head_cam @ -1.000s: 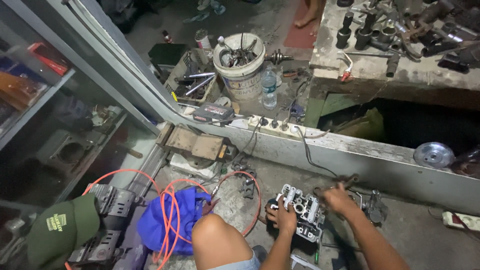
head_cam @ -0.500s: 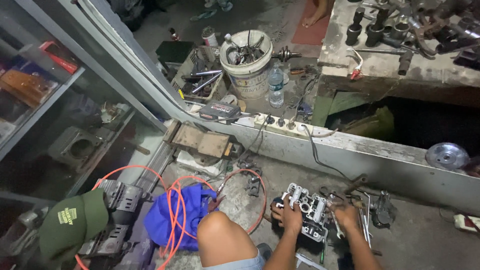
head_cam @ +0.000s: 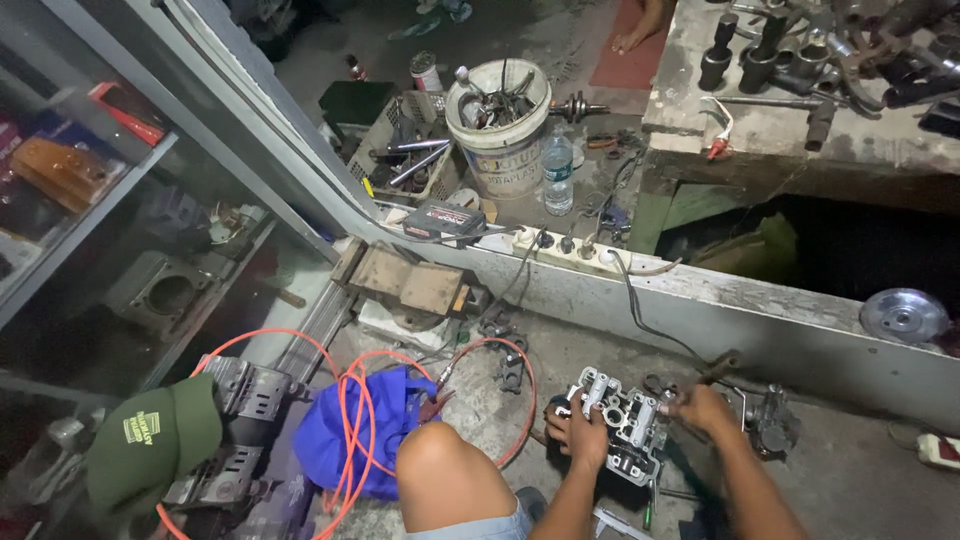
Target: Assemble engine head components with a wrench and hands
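Note:
A grey metal engine cylinder head (head_cam: 622, 420) lies on the concrete floor in front of me. My left hand (head_cam: 578, 436) grips its left side. My right hand (head_cam: 702, 411) rests on its right edge, closed around a dark tool handle (head_cam: 718, 368) that points up and away. My bare knee (head_cam: 452, 478) shows at the bottom centre.
An orange hose (head_cam: 352, 420) loops over a blue cloth (head_cam: 345, 440). A green cap (head_cam: 150, 440) sits on engine parts at left. A white bucket of tools (head_cam: 500, 130), a plastic bottle (head_cam: 558, 175), a power strip (head_cam: 560, 250) and a cluttered workbench (head_cam: 800, 110) lie beyond a concrete ledge.
The view has drifted slightly up and left. Both hands stay on the cylinder head, with the right hand shifting a little along its right edge.

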